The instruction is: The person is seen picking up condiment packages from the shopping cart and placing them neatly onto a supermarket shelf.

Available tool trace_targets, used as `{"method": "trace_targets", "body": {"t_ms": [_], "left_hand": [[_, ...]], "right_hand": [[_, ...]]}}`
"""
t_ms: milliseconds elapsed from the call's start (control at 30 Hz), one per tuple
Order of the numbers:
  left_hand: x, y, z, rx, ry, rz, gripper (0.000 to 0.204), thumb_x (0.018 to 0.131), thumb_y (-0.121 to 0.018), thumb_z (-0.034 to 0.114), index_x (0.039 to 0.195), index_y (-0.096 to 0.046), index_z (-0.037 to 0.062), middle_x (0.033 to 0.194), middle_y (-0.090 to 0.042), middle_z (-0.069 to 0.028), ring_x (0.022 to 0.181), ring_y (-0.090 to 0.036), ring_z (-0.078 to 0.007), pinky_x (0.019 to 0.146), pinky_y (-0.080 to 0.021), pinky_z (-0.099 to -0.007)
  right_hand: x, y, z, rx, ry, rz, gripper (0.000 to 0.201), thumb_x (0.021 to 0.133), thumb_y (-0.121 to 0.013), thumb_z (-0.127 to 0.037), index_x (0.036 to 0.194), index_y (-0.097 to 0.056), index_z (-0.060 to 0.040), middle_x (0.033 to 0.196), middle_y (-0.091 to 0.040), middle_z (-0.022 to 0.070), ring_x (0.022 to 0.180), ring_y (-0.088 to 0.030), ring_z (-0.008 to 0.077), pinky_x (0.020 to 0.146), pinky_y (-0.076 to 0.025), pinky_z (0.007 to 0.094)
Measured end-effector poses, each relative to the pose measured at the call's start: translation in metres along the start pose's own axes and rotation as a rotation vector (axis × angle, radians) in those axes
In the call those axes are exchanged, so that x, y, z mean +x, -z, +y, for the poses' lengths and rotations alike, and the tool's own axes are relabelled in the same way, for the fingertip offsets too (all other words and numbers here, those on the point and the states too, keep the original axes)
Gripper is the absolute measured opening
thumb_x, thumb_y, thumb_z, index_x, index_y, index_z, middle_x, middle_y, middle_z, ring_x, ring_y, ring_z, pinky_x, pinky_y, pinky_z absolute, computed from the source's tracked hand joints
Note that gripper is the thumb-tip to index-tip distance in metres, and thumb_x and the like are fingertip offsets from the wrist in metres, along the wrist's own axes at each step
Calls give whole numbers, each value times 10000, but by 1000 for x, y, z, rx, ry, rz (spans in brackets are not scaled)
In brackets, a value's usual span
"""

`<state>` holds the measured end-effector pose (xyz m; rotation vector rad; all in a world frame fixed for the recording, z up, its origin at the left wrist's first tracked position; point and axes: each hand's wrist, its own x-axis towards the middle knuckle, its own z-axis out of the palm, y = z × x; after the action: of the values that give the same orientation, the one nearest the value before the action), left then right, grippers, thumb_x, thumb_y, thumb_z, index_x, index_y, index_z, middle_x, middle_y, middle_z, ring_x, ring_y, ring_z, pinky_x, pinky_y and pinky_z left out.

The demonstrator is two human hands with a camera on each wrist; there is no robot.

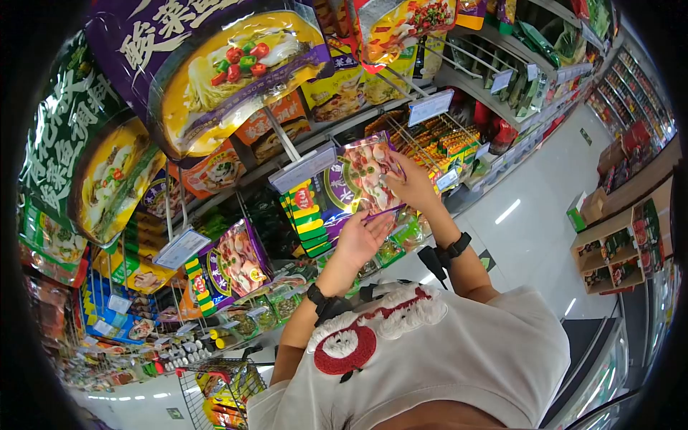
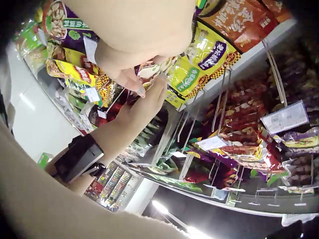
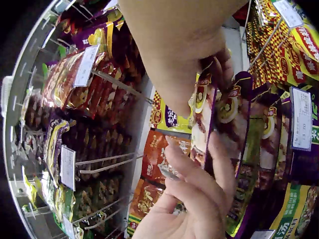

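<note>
In the head view, a row of purple seasoning packets [image 1: 344,179] with a picture of a fish dish hangs on a shelf hook behind a price tag. My right hand [image 1: 414,185] grips the front packet by its right edge. My left hand [image 1: 365,240] lies along the lower edge of the packet, palm turned up and fingers fairly straight. In the right wrist view, the front packet [image 3: 203,117] stands a little apart from those behind, with the left hand's fingers [image 3: 219,154] at its edge. The left wrist view shows both hands close together, mostly covering the packet [image 2: 149,71].
Large purple [image 1: 229,79] and green [image 1: 93,143] display packets hang close at the upper left. More purple packets [image 1: 233,269] hang lower left. Price tags [image 1: 430,107] and metal hooks jut from the shelf. A shopping cart [image 1: 222,394] with packets stands at the bottom left.
</note>
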<state>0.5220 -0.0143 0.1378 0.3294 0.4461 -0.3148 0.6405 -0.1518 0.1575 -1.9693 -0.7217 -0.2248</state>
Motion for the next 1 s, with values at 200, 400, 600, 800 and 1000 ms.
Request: {"method": "trace_targets", "body": {"t_ms": [200, 400, 600, 800, 1000], "left_hand": [[-2, 0, 0, -2, 58, -81, 374, 862, -422, 247, 1148, -429, 5, 1175, -501, -145, 1030, -513, -223, 807, -443, -310], [4, -5, 10, 7, 55, -160, 390, 893, -370, 274, 1170, -410, 3, 1197, -489, -140, 1092, -483, -218, 813, -440, -310], [6, -7, 8, 21, 58, -133, 414, 904, -333, 289, 1191, -390, -3, 1222, -477, -109, 1123, -457, -203, 806, -436, -301], [3, -1, 2, 9, 68, -146, 424, 889, -360, 282, 1210, -394, 6, 1238, -464, -98, 1119, -459, -192, 842, -419, -291], [-1, 4, 1, 17, 76, -173, 412, 871, -389, 258, 1202, -413, 14, 1250, -446, -115, 1141, -436, -197, 871, -397, -302]], "right_hand": [[-6, 0, -1, -112, 38, -11, 561, 707, -622, -242, 1199, -437, -46, 1001, -537, 208, 929, -515, 344, 798, -417, 388], [3, -6, 0, -209, 194, 64, 544, 711, -622, -234, 1192, -442, -57, 1002, -537, 184, 943, -500, 342, 812, -409, 386], [7, -8, -1, -205, 100, -13, 539, 707, -628, -246, 1172, -447, -42, 1013, -533, 168, 951, -492, 341, 805, -411, 391], [1, -5, -12, -269, 110, 63, 557, 709, -629, -284, 1176, -442, -44, 1042, -523, 173, 979, -484, 346, 820, -409, 391], [-11, -1, -14, -261, 103, 111, 596, 709, -632, -301, 1188, -422, -12, 1055, -512, 210, 988, -481, 363, 849, -391, 397]]}}
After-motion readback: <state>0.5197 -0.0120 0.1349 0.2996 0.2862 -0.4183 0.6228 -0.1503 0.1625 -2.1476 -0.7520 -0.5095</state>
